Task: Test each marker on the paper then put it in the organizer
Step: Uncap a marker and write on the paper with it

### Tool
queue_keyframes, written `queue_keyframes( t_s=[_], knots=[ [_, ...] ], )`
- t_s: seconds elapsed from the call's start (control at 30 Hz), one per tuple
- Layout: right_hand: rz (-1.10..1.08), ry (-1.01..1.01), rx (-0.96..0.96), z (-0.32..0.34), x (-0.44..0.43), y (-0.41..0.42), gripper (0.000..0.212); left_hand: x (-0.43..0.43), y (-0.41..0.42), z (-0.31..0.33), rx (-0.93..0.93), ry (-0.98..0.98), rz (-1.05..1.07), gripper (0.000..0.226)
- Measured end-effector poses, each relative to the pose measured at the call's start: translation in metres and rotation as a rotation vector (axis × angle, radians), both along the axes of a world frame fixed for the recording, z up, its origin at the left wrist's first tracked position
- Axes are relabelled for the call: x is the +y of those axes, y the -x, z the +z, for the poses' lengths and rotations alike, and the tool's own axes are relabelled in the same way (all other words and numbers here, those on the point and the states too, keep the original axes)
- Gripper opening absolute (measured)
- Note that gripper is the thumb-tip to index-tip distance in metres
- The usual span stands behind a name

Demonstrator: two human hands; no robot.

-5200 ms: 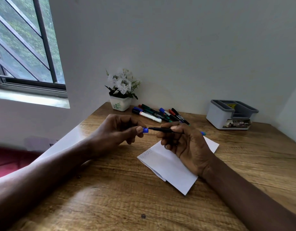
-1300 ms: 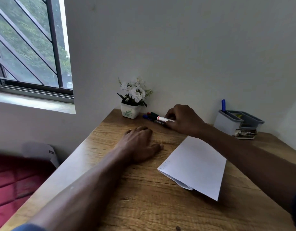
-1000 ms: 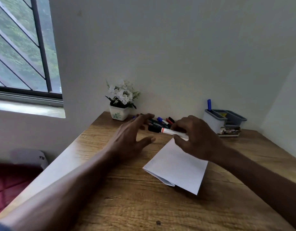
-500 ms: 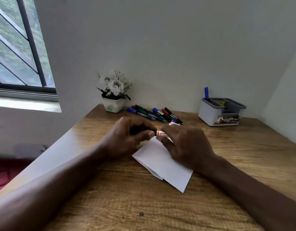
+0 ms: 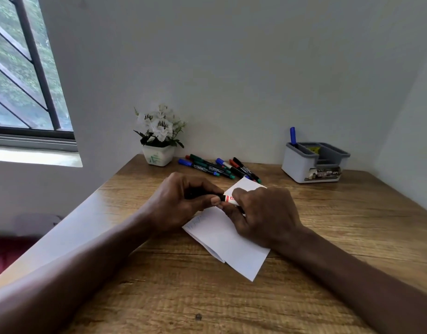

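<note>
Our left hand (image 5: pixel 181 201) and right hand (image 5: pixel 265 213) meet over the middle of the table, both closed on one marker (image 5: pixel 228 199). The left fingers curl round its black end, with the thumb tip pressed against it. The right fingers and thumb pinch the white barrel with its red label. We cannot tell whether the cap is fully seated. The marker lies roughly level between the two grips, over a folded white paper (image 5: pixel 222 239) that lies under the fingers and reaches back beneath the right hand. Faint pen marks show on the paper's corner just below the left fingers. Beyond the fingertips, near the wall, a bunch of loose markers (image 5: pixel 214 167) lies on the wooden table (image 5: pixel 159 297). Farther out past the right fingers stands the grey organizer (image 5: pixel 304 167), with a blue marker (image 5: pixel 292 136) upright in its left compartment. Past the left fingers sits a white flower pot (image 5: pixel 158 157), and far off to that side is a window (image 5: pixel 22 80).
</note>
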State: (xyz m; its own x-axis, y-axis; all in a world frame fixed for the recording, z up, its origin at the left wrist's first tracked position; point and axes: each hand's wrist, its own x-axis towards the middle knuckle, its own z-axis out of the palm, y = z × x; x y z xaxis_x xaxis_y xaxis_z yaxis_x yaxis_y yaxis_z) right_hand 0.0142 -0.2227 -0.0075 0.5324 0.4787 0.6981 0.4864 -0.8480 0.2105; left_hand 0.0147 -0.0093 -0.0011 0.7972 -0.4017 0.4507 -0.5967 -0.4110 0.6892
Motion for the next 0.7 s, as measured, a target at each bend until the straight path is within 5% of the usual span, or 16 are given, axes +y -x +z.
queue_keyframes(
  t_s=[0.47,0.7],
  knots=[
    [-0.060,-0.044,-0.059,-0.0063,0.0009,-0.0026,0.069,-0.0047,-0.0027,0.0001,0.037,0.049,-0.037,0.016],
    [0.039,-0.032,-0.030,-0.0030,0.0000,-0.0026,0.059,-0.0011,-0.0020,0.0055,0.195,0.109,-0.171,0.024]
  ],
)
